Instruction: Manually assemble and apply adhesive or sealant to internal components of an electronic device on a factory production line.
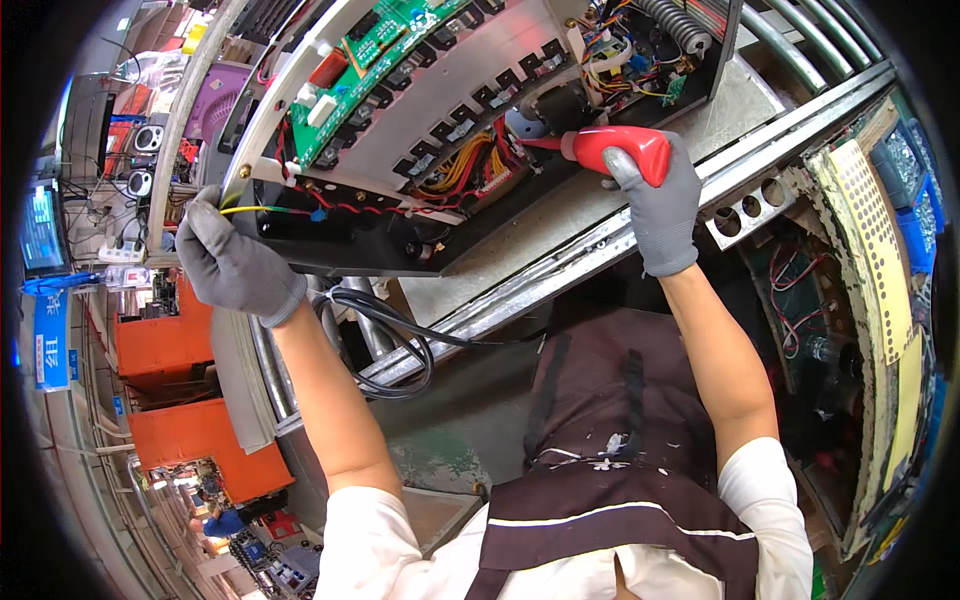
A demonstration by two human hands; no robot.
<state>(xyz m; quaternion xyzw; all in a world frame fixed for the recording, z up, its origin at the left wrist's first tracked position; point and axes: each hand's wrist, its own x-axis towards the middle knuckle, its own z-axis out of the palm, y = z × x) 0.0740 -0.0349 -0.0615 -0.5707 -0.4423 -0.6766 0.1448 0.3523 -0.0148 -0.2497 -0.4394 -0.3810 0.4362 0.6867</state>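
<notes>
My right hand point(662, 205), in a grey glove, is wrapped round a red squeeze bottle point(625, 150). The bottle lies on its side, its thin nozzle pointing left into an open machine chassis point(480, 240), close to red and yellow wires point(470, 165). My left hand point(238, 258), gloved alike, is at the chassis's left corner. Its fingertips are pinched at the end of a yellow-green wire point(262, 209), which runs right to a blue connector point(318, 214). A green circuit board point(375, 75) and a metal plate with black components point(470, 90) fill the upper chassis.
The chassis rests over a metal roller conveyor point(590, 240). A black cable point(415, 345) hangs coiled at its near edge. Orange boxes point(205, 440) stand at left. At right is a worn board edge with a dotted yellow strip point(875, 240) and blue bins point(918, 225).
</notes>
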